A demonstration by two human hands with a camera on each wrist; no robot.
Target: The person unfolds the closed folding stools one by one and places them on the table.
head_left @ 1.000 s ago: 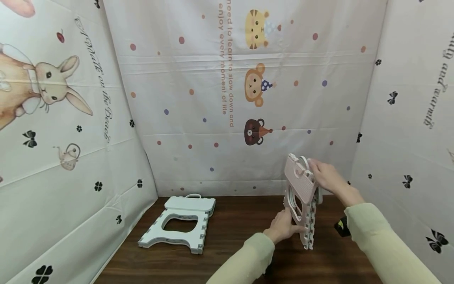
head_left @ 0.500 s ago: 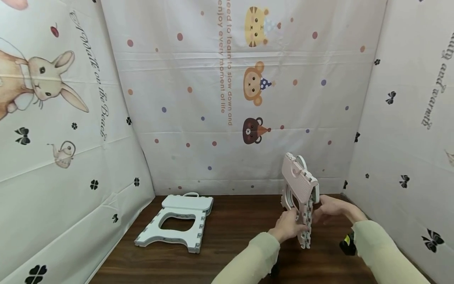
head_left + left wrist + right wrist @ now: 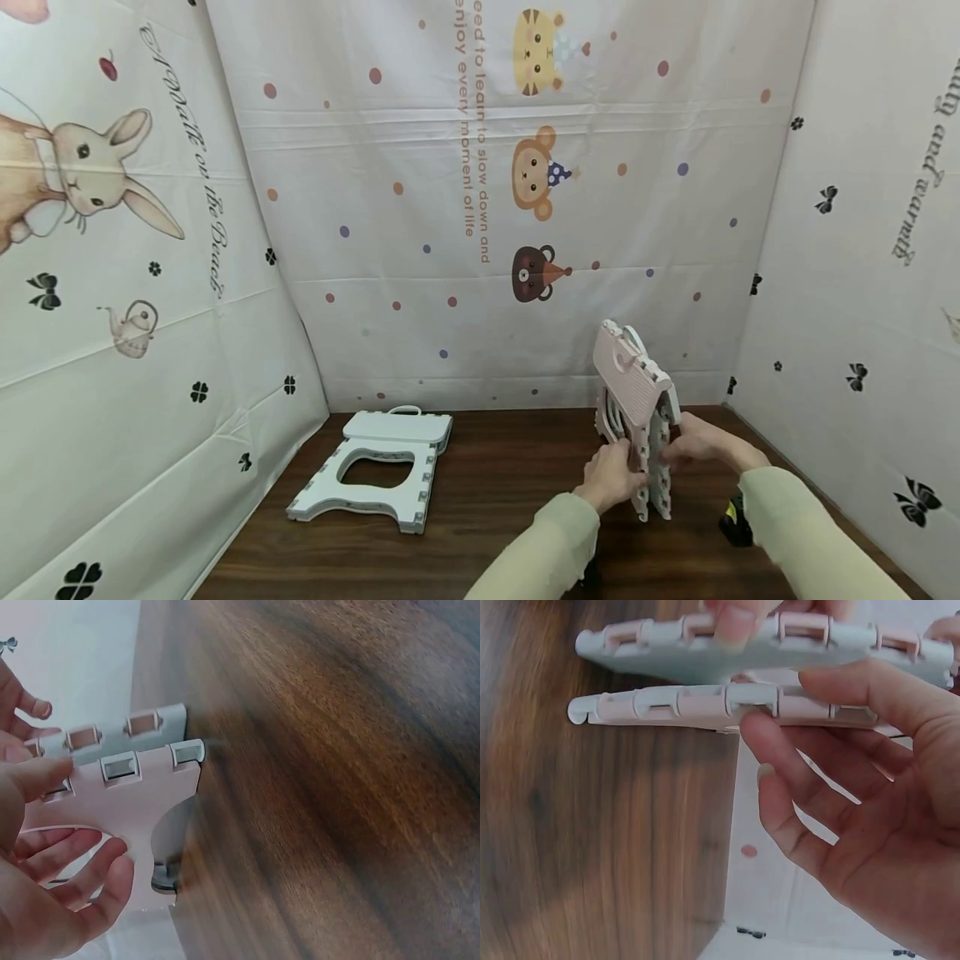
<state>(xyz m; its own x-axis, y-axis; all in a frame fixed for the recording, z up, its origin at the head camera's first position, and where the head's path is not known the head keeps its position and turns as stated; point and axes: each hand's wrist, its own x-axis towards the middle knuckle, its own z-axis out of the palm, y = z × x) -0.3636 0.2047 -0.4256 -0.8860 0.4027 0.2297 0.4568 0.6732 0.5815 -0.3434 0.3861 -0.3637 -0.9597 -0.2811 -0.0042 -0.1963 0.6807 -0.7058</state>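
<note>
A pink and white folding stool (image 3: pixel 630 379) stands upright on the right side of the table, its two leg panels slightly parted at the bottom. My left hand (image 3: pixel 609 477) grips the left panel (image 3: pixel 142 787); in the left wrist view the thumb lies on its hinged edge and the fingers reach into the cut-out. On the other side, my right hand (image 3: pixel 703 442) holds the right panel (image 3: pixel 682 709) between thumb and fingers, as the right wrist view shows. A narrow gap runs between the panels.
A white folding stool (image 3: pixel 397 428) lies folded flat at the left of the dark wooden table (image 3: pixel 502 500), a loop handle at its far end. Printed cloth (image 3: pixel 420 208) walls the table at the back and both sides.
My right hand has come down from the pink stool's top to its right leg panel. That panel has swung away to the right from the left one. The white stool lies unmoved.
</note>
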